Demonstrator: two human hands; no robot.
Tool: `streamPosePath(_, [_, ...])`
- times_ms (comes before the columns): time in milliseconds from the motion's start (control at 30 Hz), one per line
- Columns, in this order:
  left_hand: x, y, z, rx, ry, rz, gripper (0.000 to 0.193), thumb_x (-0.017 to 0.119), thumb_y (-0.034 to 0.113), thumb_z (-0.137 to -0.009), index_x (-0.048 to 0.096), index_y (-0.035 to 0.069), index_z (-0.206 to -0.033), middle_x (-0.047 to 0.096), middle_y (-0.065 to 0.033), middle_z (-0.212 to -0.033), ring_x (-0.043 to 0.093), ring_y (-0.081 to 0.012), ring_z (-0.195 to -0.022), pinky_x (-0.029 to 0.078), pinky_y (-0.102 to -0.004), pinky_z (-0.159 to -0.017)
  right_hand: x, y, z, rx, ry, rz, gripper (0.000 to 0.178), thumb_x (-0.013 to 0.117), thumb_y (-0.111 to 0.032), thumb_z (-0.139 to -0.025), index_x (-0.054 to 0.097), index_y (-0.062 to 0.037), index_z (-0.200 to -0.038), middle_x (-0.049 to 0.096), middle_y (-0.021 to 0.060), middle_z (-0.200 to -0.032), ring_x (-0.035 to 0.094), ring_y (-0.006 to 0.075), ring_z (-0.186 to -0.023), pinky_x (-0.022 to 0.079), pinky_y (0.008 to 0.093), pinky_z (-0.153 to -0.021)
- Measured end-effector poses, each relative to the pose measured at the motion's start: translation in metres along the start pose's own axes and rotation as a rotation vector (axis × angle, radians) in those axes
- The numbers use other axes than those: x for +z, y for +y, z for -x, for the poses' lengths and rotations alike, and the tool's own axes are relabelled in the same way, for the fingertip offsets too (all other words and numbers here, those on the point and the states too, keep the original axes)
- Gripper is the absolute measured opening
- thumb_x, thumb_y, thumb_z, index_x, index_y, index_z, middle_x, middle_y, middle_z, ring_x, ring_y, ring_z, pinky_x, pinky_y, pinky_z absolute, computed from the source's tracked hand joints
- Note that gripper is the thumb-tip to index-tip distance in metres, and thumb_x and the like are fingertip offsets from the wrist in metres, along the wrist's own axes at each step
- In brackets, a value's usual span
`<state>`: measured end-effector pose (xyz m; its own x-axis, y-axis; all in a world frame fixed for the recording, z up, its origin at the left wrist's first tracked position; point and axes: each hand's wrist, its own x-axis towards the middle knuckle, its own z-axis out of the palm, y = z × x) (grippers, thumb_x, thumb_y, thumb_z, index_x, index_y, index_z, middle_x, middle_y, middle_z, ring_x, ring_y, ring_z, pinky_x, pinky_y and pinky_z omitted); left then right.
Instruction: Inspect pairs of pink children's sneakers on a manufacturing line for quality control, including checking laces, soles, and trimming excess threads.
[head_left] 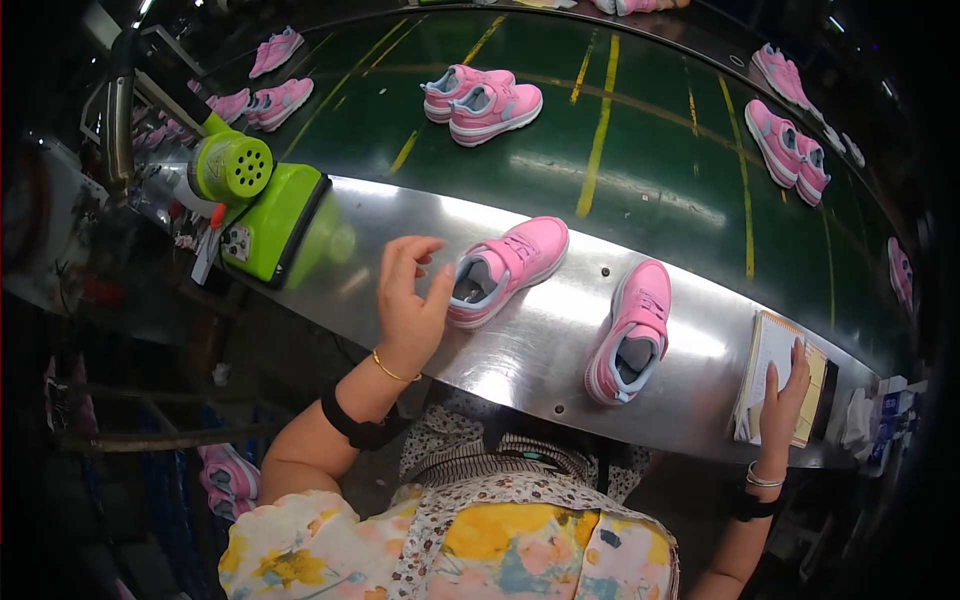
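Two pink shoes with pale blue linings rest apart on the steel ledge in front of me. The left shoe (pixel 519 262) points away to the right, and the right shoe (pixel 643 318) stands with its toe facing away from me. Beside the left shoe's heel is my left hand (pixel 408 308), its fingers curved and apart with nothing between them; whether it touches the shoe I cannot tell. My right hand (pixel 784 402) hovers at a spiral notepad (pixel 762 360) on the ledge's right part, fingers spread and holding nothing.
Beyond the ledge runs a green conveyor belt (pixel 650 140) with yellow lines, carrying a middle pair of pink shoes (pixel 495 112) and more pairs at both sides. A bright green machine (pixel 268 215) stands at the ledge's left end. Small boxes (pixel 898 402) sit far right.
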<state>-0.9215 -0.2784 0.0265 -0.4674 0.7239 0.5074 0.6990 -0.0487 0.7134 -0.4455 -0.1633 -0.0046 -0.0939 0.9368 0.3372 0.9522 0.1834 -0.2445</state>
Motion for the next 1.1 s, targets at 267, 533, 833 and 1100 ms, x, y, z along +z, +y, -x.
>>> streamPosePath(267, [0.019,-0.082,-0.068,-0.643,-1.125,0.476,0.072,0.066,0.005,-0.07,0.037,0.006,-0.135,0.05,-0.009,-0.121,0.048,-0.0165,-0.11,0.04,-0.0291,-0.091,0.033,-0.171,0.006,0.345,-0.742,-1.13,0.061,0.057,-0.005,-0.078,0.034,-0.0044,-0.135,0.046,0.0148,-0.126,0.05,0.0223,-0.111,0.039,0.0323,-0.093])
streamPosePath(533, [0.029,-0.082,-0.023,-1.063,-0.79,1.305,0.054,0.05,-0.005,-0.077,0.041,0.005,-0.13,0.054,-0.0113,-0.118,0.056,-0.0202,-0.104,0.047,-0.0338,-0.09,0.071,-0.205,0.033,0.692,-0.456,-1.748,0.05,0.044,0.002,-0.077,0.041,0.0,-0.127,0.053,0.0118,-0.118,0.056,0.0222,-0.105,0.047,0.0351,-0.089])
streamPosePath(833, [0.033,-0.085,0.0,-1.112,-0.741,1.658,0.044,0.05,0.007,-0.087,0.038,0.005,-0.13,0.052,-0.0123,-0.121,0.055,-0.0218,-0.107,0.047,-0.0358,-0.093,0.08,-0.28,0.024,0.66,-0.561,-2.073,0.044,0.046,-0.011,-0.089,0.037,0.0016,-0.13,0.049,0.015,-0.126,0.053,0.0247,-0.111,0.045,0.0357,-0.094])
streamPosePath(1100, [0.01,-0.082,-0.004,-0.976,-0.767,1.621,0.047,0.048,0.021,-0.092,0.034,0.002,-0.133,0.047,-0.0143,-0.128,0.052,-0.0239,-0.113,0.044,-0.0376,-0.096,0.083,-0.294,0.028,0.514,-0.681,-2.119,0.048,0.042,-0.021,-0.093,0.03,0.0013,-0.135,0.042,0.0161,-0.133,0.047,0.0259,-0.118,0.04,0.0371,-0.099])
